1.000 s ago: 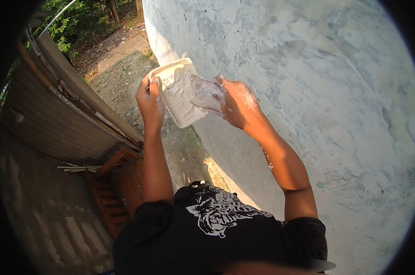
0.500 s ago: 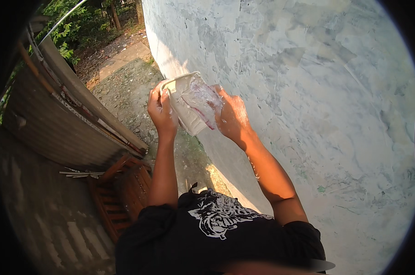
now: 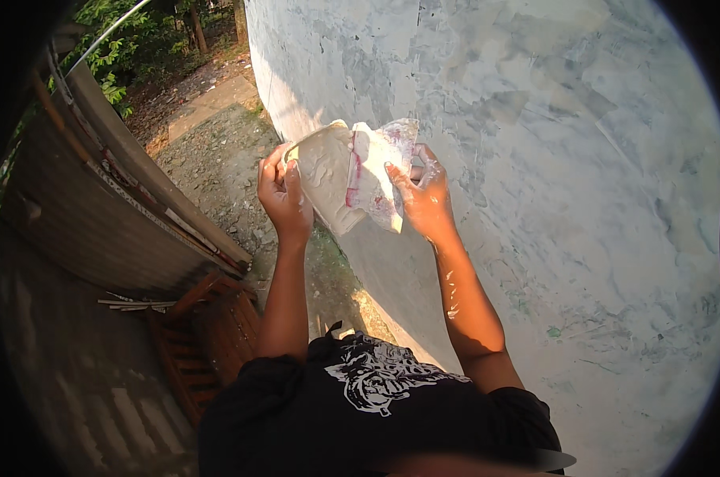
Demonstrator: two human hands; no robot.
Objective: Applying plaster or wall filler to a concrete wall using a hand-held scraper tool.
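Plaster-smeared tray (image 3: 324, 179) gripped by left hand (image 3: 283, 195), right hand (image 3: 423, 199) pinching what looks like a scraper (image 3: 376, 171) against it.

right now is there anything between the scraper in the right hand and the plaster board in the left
Nothing visible. The right hand holds the smeared scraper blade directly against the white plaster board gripped by the left hand, in front of the pale wall.
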